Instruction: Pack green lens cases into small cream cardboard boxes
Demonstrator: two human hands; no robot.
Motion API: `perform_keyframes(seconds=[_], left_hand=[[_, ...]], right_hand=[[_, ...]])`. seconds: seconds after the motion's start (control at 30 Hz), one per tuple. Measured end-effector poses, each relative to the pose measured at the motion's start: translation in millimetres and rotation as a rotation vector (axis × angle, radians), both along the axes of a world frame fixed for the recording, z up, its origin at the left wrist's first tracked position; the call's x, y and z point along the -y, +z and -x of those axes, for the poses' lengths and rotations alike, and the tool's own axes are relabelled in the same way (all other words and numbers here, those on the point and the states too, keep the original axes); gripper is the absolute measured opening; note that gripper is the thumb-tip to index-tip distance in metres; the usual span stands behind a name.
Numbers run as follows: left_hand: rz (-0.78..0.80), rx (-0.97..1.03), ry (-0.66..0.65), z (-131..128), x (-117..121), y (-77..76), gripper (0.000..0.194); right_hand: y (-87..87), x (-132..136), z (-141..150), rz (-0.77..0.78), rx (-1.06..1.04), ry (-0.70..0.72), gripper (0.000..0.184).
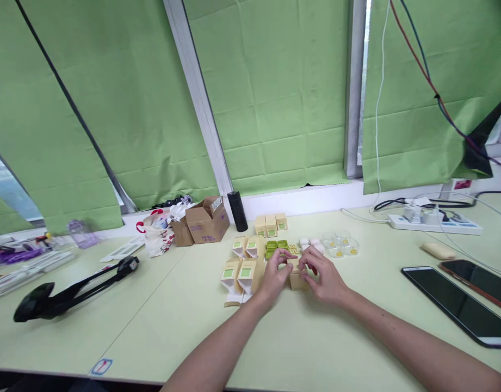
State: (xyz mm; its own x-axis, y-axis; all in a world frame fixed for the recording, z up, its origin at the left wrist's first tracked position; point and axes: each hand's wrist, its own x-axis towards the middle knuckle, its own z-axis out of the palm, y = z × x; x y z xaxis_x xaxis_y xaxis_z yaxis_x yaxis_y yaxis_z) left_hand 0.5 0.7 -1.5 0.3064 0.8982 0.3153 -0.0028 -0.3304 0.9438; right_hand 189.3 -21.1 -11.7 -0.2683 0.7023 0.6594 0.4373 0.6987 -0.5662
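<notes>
A small brown cardboard box (298,281) stands on the table between my two hands. My left hand (276,276) grips its left side and top edge with bent fingers. On the other side, the fingers of my right hand (324,276) are curled against the box's right edge. Part of the box is hidden by my fingers. To the left lie several partly folded cartons with green labels (247,270). Behind my hands are small green containers (270,249), pale yellow pieces (293,249), white and pink pieces (311,243) and clear round cups with yellow centres (341,243).
Three closed small boxes (270,225) stand farther back, near a black cylinder (237,211) and an open carton (208,220). At right lie a phone (458,302) and a power strip (435,223) with cables. A black strapped device (76,288) rests at left.
</notes>
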Motion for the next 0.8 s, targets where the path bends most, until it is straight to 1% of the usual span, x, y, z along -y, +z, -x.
perform_keyframes(seconds=[0.27,0.67,0.8], left_hand=[[-0.032,-0.008,0.004,-1.1,0.3,1.8,0.024],[-0.066,-0.053,0.002,1.3,0.0,-1.5,0.027],[-0.062,-0.054,0.02,1.7,-0.9,-3.4,0.024]], right_hand=[[-1.3,-1.6,0.0,0.003,0.017,-0.032,0.02],[-1.0,-1.2,0.5,0.045,0.041,-0.055,0.014],[-0.7,-3.7,-1.3,0.045,0.039,-0.069,0.017]])
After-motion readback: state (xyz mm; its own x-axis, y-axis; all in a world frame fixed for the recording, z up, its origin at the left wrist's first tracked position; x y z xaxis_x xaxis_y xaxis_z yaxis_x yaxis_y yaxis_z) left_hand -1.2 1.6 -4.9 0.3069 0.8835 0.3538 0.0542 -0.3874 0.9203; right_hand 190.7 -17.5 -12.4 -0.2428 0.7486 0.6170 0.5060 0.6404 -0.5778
